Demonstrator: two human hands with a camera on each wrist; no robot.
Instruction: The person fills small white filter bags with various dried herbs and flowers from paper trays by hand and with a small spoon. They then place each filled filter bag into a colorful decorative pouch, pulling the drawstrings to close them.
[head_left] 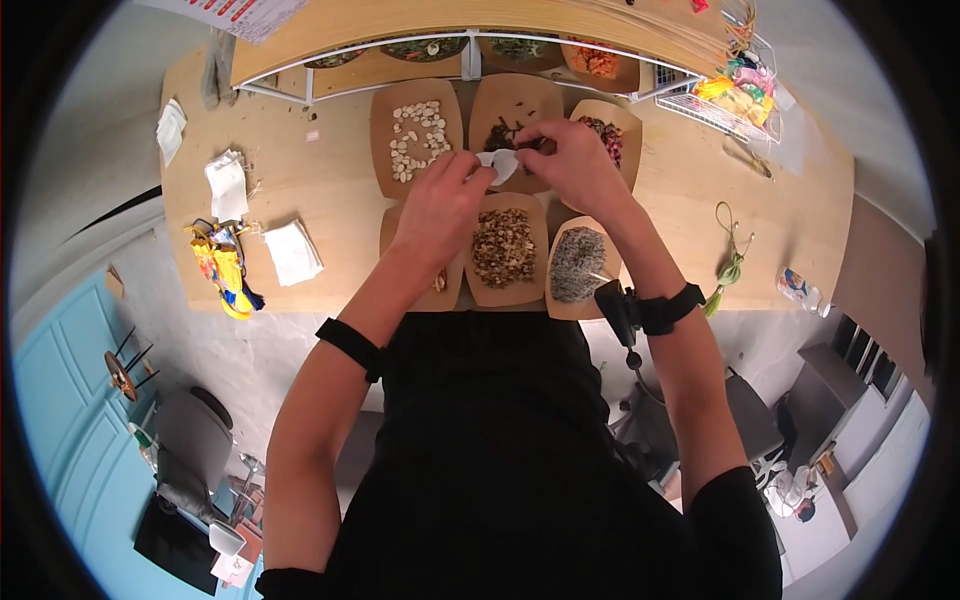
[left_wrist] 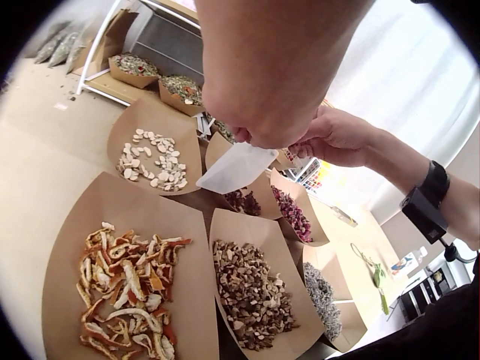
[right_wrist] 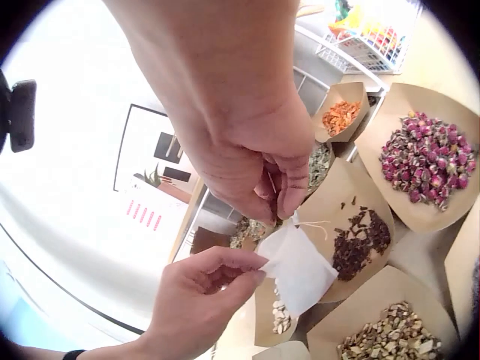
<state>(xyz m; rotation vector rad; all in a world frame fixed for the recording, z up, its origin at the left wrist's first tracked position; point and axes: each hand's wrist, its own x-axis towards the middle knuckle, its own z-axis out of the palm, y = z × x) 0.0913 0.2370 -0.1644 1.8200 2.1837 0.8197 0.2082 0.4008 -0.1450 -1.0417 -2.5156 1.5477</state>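
Note:
A white drawstring tea bag (right_wrist: 300,274) hangs between both hands, above the paper trays. The left hand (head_left: 442,205) pinches one edge of it between thumb and fingers. At its top corner, beside the loose string, the curled fingertips of the right hand (head_left: 580,168) pinch the bag; the inside of that grip is partly hidden. Right behind the bag stands a tray of dark dried pieces (right_wrist: 364,244), with the right hand over its edge. White slices (head_left: 418,140) lie in the tray to the left, and dried rosebuds (right_wrist: 427,159) in the one to the right.
Nearer trays hold orange peel strips (left_wrist: 124,292), chopped brown pieces (head_left: 503,248) and grey-purple dried flowers (head_left: 577,265). A white-framed shelf (head_left: 470,60) stands behind. More white bags (head_left: 292,252) lie at left; a wire basket (head_left: 735,110) is at back right.

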